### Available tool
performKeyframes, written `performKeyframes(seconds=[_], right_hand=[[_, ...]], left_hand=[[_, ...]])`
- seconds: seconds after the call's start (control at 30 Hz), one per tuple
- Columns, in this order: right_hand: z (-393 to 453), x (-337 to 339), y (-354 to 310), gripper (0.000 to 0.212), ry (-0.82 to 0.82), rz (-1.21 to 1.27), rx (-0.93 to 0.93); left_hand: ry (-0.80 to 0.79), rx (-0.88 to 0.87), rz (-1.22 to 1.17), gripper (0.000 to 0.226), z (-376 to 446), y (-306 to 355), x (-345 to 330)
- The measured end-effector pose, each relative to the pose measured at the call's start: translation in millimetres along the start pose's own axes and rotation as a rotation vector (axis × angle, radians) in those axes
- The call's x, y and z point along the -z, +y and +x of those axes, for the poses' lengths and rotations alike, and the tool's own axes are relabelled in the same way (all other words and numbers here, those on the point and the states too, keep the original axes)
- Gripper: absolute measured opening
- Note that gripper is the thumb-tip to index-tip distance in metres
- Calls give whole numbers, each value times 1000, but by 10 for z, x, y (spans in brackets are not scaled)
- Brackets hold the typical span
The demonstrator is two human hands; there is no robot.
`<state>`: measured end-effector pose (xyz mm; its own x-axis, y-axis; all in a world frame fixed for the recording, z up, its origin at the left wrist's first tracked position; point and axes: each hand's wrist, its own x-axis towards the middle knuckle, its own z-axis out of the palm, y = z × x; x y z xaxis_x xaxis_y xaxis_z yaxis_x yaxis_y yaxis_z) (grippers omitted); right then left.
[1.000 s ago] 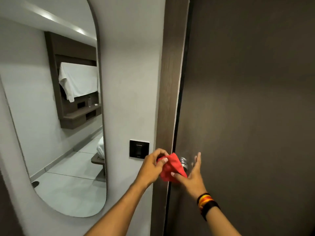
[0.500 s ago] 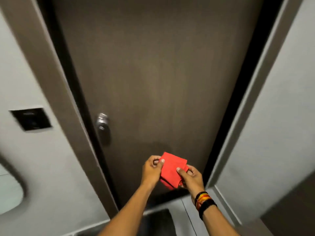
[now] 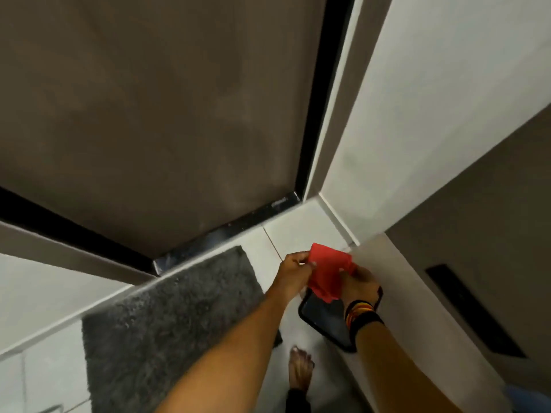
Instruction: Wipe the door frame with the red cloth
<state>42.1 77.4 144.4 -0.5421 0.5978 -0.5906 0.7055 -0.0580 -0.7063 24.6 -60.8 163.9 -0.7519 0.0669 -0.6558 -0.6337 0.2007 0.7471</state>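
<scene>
With the view now dropped from the handle to the floor, the red cloth (image 3: pixel 326 274) is pinched between the left hand (image 3: pixel 293 271) and right hand (image 3: pixel 359 286) near the door frame (image 3: pixel 334 114) foot, suggesting wiping resumes low.

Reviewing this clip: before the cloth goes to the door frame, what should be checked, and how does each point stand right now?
1. Red cloth in hand: ok, left hand and right hand both pinch it.
2. Cloth touching the door frame: not ok, it is held apart, above the floor.
3. Frame reachable: ok, nothing stands between it and the hands.
4. Footing: cannot tell, a bare foot is beside the grey mat.
5. Dark tray-like object under the hands: cannot tell what it is.
</scene>
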Motion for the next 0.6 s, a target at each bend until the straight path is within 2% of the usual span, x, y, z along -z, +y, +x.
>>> performKeyframes(seconds=[0.17, 0.27, 0.4, 0.47, 0.5, 0.6], right_hand=[[611, 259, 776, 31, 74, -68, -153], [868, 283, 1118, 26, 111, -7, -233], [1085, 288, 1313, 20, 42, 26, -275], [1162, 297, 1366, 8, 1, -36, -311], [1125, 295, 1343, 9, -13, -91, -312], [951, 257, 1363, 35, -20, -235, -172]], left_hand=[[-150, 114, 99, 48, 425, -698, -635], [-197, 170, 152, 55, 644, -1021, -864], [-260, 192, 108, 64, 855, -1200, -913], [-270, 148, 242, 55, 895, -1237, -884], [-267, 117, 395, 49, 848, -1230, -857], [-162, -186, 874, 49, 704, -1292, -786]])
